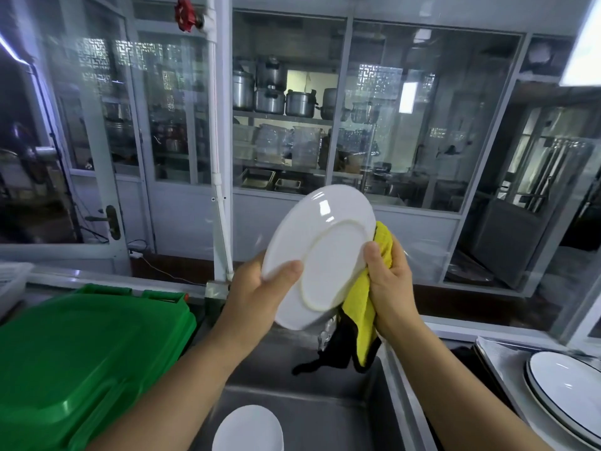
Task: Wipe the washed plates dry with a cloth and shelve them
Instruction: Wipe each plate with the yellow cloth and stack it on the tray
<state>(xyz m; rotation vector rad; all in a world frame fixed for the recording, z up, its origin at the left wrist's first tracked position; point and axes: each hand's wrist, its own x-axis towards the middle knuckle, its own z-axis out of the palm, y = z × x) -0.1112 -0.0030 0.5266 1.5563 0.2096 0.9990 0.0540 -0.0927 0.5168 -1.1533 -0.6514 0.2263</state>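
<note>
Two hands up over sink [325,398]. Far left: green bin [81,362] lid. Left hand [257,288] grips plate [320,252] by lower left rim, thumb on underside; plate tilted, base facing camera. White plate in sink [248,429] below. Right hand [388,288] clutches yellow cloth [362,320] against plate's right edge, cloth hanging down. Far right: stacked dark-rimmed plates [566,392] on tabletop [510,379]

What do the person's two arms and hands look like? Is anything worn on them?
Both forearms are bare for as far as the picture shows them. No sleeves, gloves, rings, watch or bracelets are visible on the left hand or the right hand.
</note>
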